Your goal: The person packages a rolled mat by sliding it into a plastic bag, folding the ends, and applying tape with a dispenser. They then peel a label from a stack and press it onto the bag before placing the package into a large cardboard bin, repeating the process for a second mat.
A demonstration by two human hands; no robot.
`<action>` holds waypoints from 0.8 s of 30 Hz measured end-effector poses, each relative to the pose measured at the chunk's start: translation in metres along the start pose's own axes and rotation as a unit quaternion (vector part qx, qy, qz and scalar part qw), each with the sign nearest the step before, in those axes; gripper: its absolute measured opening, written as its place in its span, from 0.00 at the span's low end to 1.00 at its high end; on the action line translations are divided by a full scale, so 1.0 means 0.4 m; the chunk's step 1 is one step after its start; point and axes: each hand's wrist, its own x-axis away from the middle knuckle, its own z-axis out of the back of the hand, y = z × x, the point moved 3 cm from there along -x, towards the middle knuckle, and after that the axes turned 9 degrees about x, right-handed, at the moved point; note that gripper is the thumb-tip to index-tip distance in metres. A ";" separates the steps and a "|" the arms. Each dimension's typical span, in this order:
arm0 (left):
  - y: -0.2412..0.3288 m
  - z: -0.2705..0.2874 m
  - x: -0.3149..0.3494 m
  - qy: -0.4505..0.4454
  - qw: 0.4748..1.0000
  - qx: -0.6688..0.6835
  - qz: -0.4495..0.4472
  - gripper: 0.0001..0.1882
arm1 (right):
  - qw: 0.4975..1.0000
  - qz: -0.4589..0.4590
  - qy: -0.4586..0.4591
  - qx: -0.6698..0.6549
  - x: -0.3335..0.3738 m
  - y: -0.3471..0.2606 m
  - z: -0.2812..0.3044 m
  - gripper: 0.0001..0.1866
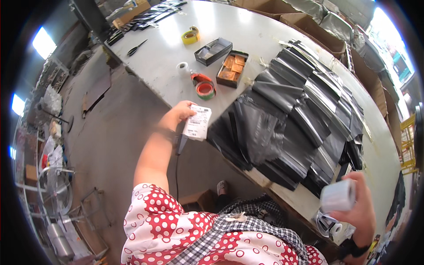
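Note:
My left hand point(183, 111) is closed on a white rectangular block with printed labels point(197, 123), just off the table's near left edge. A dark cable end point(181, 143) hangs below that hand, its cord running down; I cannot tell what it joins. At the lower right, my right hand point(361, 207) grips a white roll point(336, 197), slightly blurred, above the table's near edge. Between my hands, overlapping black plastic bags point(282, 119) cover much of the table. A smaller white roll in wrapping point(336, 229) lies below the right hand.
On the white table point(229, 22) stand a red-and-green tape roll point(204, 88), a small white roll point(182, 66), yellow tape point(191, 36), a grey tray point(213, 51) and a box of orange packets point(232, 68). Black scissors point(137, 48) lie by the left edge. Cardboard boxes point(313, 31) line the far side.

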 end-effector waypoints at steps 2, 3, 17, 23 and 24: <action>0.018 -0.042 -0.090 -0.040 0.998 0.055 0.003 0.17 | 0.996 -0.056 -0.068 -0.003 -0.123 -0.101 -0.064 0.41; 0.020 -0.036 -0.157 -0.050 0.997 0.056 0.004 0.17 | 0.995 -0.059 -0.076 0.005 -0.177 -0.141 -0.092 0.40; 0.090 -0.094 -0.380 -0.033 0.972 -0.120 -0.201 0.21 | 0.994 0.063 -0.026 0.086 -0.862 -0.293 -0.518 0.39; 0.114 -0.072 -0.345 -0.010 0.944 -0.174 -0.281 0.22 | 0.991 0.086 -0.021 0.105 -1.057 -0.302 -0.675 0.39; 0.106 -0.064 -0.353 0.005 0.935 -0.197 -0.293 0.22 | 0.990 0.082 -0.033 0.112 -1.069 -0.301 -0.694 0.39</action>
